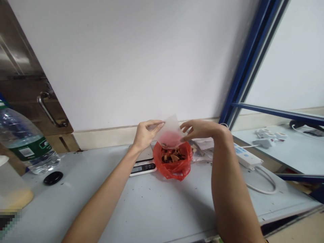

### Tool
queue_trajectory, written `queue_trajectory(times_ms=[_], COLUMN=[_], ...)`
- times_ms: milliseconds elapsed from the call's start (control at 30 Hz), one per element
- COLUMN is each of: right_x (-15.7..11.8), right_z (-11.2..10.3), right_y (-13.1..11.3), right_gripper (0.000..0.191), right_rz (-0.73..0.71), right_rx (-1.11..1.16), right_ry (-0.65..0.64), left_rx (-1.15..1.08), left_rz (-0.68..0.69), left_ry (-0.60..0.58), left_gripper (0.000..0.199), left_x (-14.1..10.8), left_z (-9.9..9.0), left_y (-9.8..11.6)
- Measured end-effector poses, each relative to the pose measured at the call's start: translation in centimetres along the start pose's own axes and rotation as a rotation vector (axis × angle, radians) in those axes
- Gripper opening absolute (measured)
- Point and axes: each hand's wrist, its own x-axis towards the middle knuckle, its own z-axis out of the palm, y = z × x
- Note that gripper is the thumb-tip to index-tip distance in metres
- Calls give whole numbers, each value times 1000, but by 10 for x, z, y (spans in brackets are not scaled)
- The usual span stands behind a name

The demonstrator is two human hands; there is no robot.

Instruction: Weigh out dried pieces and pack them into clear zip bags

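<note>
A thin, whitish see-through sheet or small bag [172,127] is held up above a red plastic bag [174,172]. My left hand [148,133] pinches its left edge between thumb and fingertips. At its right side is my right hand [193,129], fingers curled and partly apart, the thumb touching or very near the lower edge. Brown dried pieces [174,157] lie inside the open red bag. Just left of the red bag, partly behind my left wrist, sits a white kitchen scale [143,168] with a dark display strip.
A large water bottle [30,145], a black lid [53,178] and a translucent container [12,189] stand at the left. Clear plastic bags [204,150] lie behind my right forearm. A white power strip [249,158] with a cable is at the right, near a blue frame [243,74].
</note>
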Motion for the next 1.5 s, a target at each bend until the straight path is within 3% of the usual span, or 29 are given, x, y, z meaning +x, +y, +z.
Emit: queue_trajectory(times_ms=[100, 233, 333, 467, 567, 700, 933, 1100, 1267, 1367, 1500], right_x=[6, 12, 14, 14, 13, 8, 4, 4, 6, 13, 26], right_z=[3, 7, 9, 15, 18, 17, 14, 7, 7, 13, 26], right_y=[-1, -5, -1, 15, 27, 32, 29, 15, -13, -28, -45], right_gripper=[40, 12, 19, 13, 24, 26, 31, 30, 28, 31, 32], right_rz=[-80, -15, 21, -27, -35, -42, -72, -135, -277, -337, -379], right_rx=[5, 42, 142, 449, 583, 599, 603, 467, 490, 588, 676], right_ry=[-36, -34, -33, -66, -81, -99, -70, 86, 170, 152, 197], left_rx=[-16, -9, -15, -64, -70, -67, -69, -36, 90, 127, 213], left_rz=[24, 60, 46, -3, -28, -44, -77, -3, 38, 22, -18], left_ry=[-10, -117, -139, -86, -61, -101, -109, -18, -90, -99, -227], left_gripper=[15, 17, 33, 60, 54, 44, 48, 60, 33, 33, 26], left_x=[0, -2, -3, -1, 1, 2, 1, 3, 5, 6, 5], left_z=[-1, -3, -6, -11, -15, -15, -14, -25, -39, -53, -83], left_y=[4, 6, 4, 0, -2, -2, -3, 5, 14, 16, 17])
